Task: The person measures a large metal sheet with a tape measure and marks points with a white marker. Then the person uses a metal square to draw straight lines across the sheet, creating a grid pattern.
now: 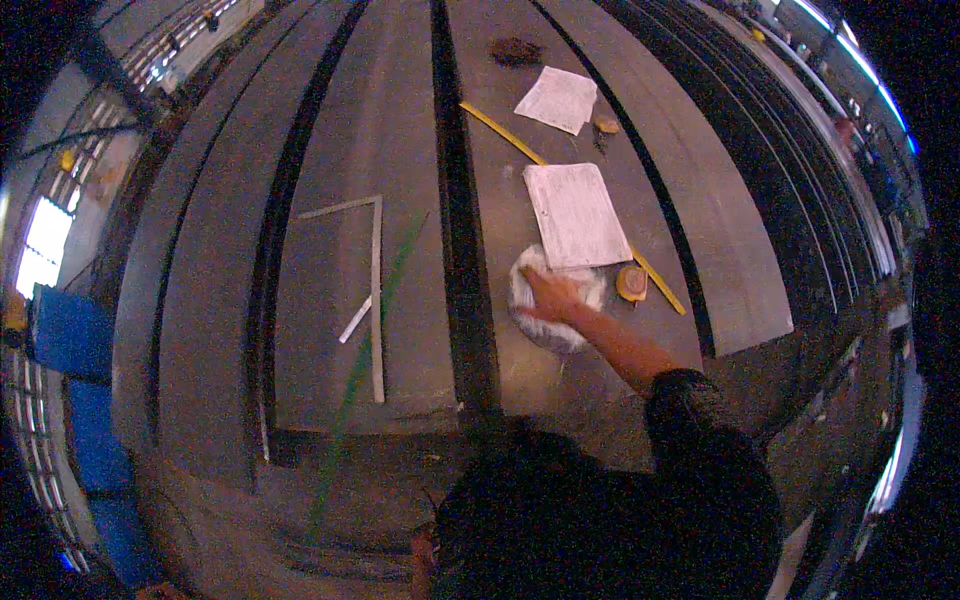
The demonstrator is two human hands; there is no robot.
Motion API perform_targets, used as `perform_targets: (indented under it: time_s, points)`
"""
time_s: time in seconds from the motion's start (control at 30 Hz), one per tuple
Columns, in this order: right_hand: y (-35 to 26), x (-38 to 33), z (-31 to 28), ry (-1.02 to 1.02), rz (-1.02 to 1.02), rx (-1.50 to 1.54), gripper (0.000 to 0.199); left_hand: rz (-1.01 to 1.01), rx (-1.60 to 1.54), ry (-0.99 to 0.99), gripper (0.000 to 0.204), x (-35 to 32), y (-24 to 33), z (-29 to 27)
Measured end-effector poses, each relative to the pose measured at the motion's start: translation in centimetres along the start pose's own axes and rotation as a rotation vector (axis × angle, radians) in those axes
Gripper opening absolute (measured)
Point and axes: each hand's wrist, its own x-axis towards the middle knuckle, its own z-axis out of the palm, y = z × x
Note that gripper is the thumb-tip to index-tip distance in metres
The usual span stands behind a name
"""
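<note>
Head view: right hand (553, 296) stretched out from lower right, fingers spread fairly wide, pressed flat on crumpled white rag (556, 310). Not gripping as far as visible, more palm-down. Rag sits on grey metal surface (400, 130), centre-right, just near of white sheet of paper (577, 213), touching or overlapping its near edge. Round orange tape measure (632, 282) just right of rag, apart from hand. Long yellow ruler (500, 131) running diagonally from far centre to near right, passing under the paper. Second white sheet (557, 98) farther off, w/ dark clump (516, 49) at far end beyond it. Left of dark gap betw. plates: steel framing square (376, 290), small white strip (355, 319) beside it, green line (365, 355) crossing the plate. Left hand not clearly in view; only a blurred bit near bottom edge, state can't be told.

Progress, as a judgement: wiping looks mid-way. Patch around rag reads slightly lighter, rest of plate dull and streaked, so most of surface prob. left to do. Nothing marked or cut on right plate that can be made out.
</note>
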Motion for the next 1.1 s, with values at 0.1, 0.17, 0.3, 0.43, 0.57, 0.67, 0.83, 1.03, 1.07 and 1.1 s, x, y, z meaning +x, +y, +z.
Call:
perform_targets:
  time_s: [0.1,0.17,0.3,0.43,0.57,0.67,0.83,1.03,1.07,1.1]
  points:
    - [0.5,0.2,2.9,0.072,0.022,-0.044,0.091,0.001,0.001,0.009,0.04,-0.5,-0.6,0.3]
    - [-2.3,-3.0,4.0,-0.093,0.045,0.077,0.09,-0.003,0.0,0.041,0.041,-0.9,-2.0,-0.1]
    - [-3.4,-4.5,-1.0,-0.175,-0.015,0.057,0.089,-0.019,0.024,0.095,0.041,-1.9,-2.9,-1.8]
    - [1.8,1.5,2.4,0.122,0.078,-0.205,0.088,0.018,0.027,0.099,0.041,-1.5,-2.4,0.3]
    - [-1.7,-5.7,5.5,-0.033,-0.096,-0.045,0.077,0.026,0.085,0.185,0.041,-3.9,-4.8,0.5]
    - [3.6,-7.6,7.3,-0.059,-0.13,-0.137,0.068,0.191,0.161,0.269,0.041,-1.9,-2.9,2.7]
    - [1.2,-8.8,2.9,-0.004,0.254,0.188,0.058,0.754,-0.003,0.35,0.04,-0.2,16.9,0.8]
    - [2.5,-14.6,5.4,-0.065,0.124,0.862,0.029,0.817,0.504,0.496,0.045,9.0,32.4,2.4]
    - [3.0,-16.9,6.0,-0.115,0.201,0.94,0.027,0.768,0.499,0.472,0.046,9.7,33.9,3.5]
    - [3.3,-19.2,6.5,-0.169,0.281,1.015,0.028,0.716,0.493,0.444,0.048,10.1,35.0,4.6]
